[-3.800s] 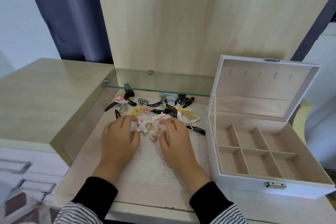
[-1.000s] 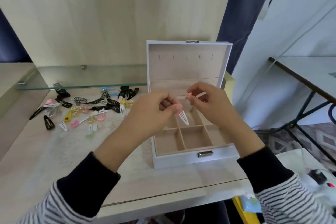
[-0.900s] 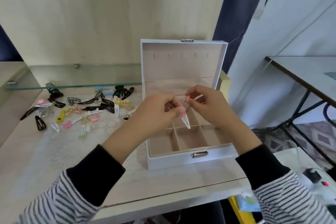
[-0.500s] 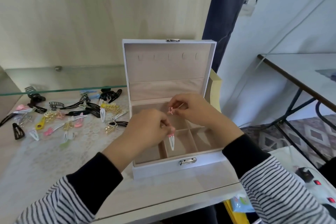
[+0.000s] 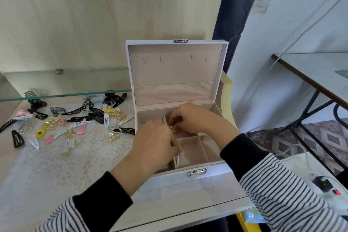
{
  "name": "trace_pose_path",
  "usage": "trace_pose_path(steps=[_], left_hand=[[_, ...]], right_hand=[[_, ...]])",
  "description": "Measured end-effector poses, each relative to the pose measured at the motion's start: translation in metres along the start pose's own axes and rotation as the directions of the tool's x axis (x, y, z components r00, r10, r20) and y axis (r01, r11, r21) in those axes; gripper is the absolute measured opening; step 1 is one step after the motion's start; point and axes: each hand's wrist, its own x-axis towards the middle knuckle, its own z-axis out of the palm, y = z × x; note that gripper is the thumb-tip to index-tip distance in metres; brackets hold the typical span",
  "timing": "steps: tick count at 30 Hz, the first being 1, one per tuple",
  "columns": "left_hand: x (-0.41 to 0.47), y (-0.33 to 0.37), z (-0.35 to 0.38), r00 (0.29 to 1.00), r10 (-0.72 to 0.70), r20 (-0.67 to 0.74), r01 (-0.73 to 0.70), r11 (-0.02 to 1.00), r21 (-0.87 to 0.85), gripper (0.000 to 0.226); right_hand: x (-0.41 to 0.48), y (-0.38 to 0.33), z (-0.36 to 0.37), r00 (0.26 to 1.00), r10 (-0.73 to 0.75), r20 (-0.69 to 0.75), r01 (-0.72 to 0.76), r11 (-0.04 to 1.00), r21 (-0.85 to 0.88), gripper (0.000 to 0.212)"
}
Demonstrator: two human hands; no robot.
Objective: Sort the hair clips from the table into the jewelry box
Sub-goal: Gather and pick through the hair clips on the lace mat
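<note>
The white jewelry box (image 5: 211,172) stands open on the table, lid upright, with beige compartments inside. My left hand (image 5: 154,145) is over the front compartments and pinches a white snap clip with a pink end (image 5: 177,161), its tip hanging down into the box. My right hand (image 5: 192,119) is over the back compartments and pinches a small pink clip (image 5: 172,128). Several hair clips (image 5: 75,120) in black, gold, pink, white and blue lie on the lace mat left of the box.
A glass shelf (image 5: 56,94) runs over the back of the clip pile. The table's front edge (image 5: 169,218) is near my sleeves. A second table with a metal frame (image 5: 312,84) stands to the right, and a power strip (image 5: 325,184) lies below it.
Both hands have lowered from above the box into it, each still pinching its clip. The view has shifted slightly, so the box sits more central.
</note>
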Motion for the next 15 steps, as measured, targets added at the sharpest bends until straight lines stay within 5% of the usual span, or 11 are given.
trace_pose_path(steps=[15], left_hand=[[0.0073,0.0032,0.0067,0.997,-0.04,0.064,0.029,0.986,0.162,0.024]], right_hand=[[0.0006,-0.002,0.0009,0.999,0.026,0.026,-0.025,0.999,-0.032,0.027]])
